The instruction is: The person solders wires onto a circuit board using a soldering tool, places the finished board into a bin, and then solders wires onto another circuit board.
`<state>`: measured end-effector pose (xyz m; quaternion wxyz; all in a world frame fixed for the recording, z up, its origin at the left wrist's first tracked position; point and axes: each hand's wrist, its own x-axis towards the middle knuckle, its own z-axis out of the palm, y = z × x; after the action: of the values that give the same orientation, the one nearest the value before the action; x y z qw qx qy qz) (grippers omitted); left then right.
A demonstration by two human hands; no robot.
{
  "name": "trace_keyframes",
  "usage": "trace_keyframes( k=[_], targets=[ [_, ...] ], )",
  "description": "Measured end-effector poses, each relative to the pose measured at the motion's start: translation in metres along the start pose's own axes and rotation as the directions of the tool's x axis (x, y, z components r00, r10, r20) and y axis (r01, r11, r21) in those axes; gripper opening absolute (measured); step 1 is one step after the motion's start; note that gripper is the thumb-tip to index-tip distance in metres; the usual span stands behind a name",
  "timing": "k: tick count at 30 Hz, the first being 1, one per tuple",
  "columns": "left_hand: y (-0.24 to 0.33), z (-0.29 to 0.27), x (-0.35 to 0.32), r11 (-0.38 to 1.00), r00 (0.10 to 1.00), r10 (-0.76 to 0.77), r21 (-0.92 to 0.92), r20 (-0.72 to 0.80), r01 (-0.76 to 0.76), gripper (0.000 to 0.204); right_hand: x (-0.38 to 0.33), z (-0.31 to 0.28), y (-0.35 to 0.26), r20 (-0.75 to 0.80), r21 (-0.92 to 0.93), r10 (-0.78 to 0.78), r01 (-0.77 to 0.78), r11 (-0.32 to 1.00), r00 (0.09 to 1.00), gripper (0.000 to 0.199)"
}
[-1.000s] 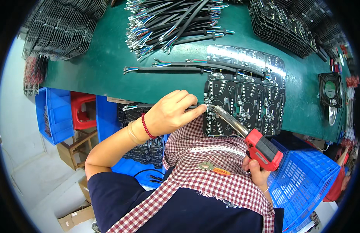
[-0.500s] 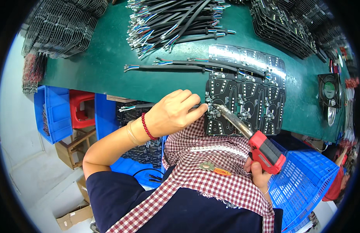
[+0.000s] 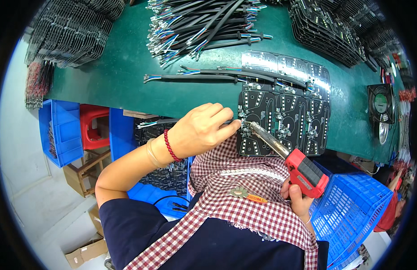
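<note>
My left hand (image 3: 201,128) pinches a black cable (image 3: 165,121) at the left edge of a black circuit board panel (image 3: 259,108). The cable's bare wire ends stick out to the left behind the hand; its other end is hidden by my fingers. In my right hand (image 3: 299,201) is a red and black soldering iron (image 3: 308,173), gripped by its handle. Its metal tip reaches up and left to the board's pads, right beside my left fingertips. Further black cables (image 3: 195,79) lie across the upper part of the panel, with colored wires at their ends.
A heap of black cables (image 3: 208,27) lies at the back of the green table (image 3: 114,85). Stacked boards stand at the back left (image 3: 73,33) and back right (image 3: 327,36). A small fan (image 3: 381,104) sits at the right. Blue crates (image 3: 352,207) stand below the table edge.
The soldering iron has shifted slightly left, its tip now closer to my left fingertips. My left hand and the cable stay in place.
</note>
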<state>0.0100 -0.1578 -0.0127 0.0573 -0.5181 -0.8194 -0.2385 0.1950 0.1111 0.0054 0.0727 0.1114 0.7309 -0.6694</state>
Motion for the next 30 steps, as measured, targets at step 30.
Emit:
trace_keyframes(
  k=[30],
  targets=[
    [0.0018,0.0006,0.0017,0.999,1.0,0.016,0.044,0.012,-0.017,0.026,-0.0053,-0.002,-0.0008,-0.011,0.045,0.091,-0.091,0.995,0.996,0.034]
  ],
)
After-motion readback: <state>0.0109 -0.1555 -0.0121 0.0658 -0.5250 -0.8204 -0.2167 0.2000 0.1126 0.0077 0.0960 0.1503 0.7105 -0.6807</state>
